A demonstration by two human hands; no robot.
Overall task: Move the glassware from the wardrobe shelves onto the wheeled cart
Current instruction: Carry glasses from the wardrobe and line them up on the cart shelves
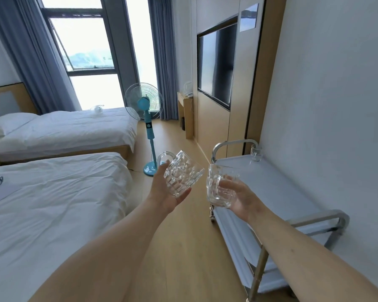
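each hand carries a dimpled glass mug, left hand (162, 192) wrapped round one mug (182, 173), right hand (238, 198) round the other mug (219, 188) by the cart (292, 192) (thick, slick, breakable; the handles look the safer hold).

Single view: head-worn wide-angle camera, looking forward and down along both bare forearms. Near field: left hand (165, 192) and right hand (238, 198) raised mid-frame, close to the lens. Right of the fingers (228, 184): cart (282, 192) along the wall. Left of them: two beds (52, 192). Beyond them: fan (145, 105), window (83, 40). Straight lines bow at the frame edges. No second view; nothing shared.
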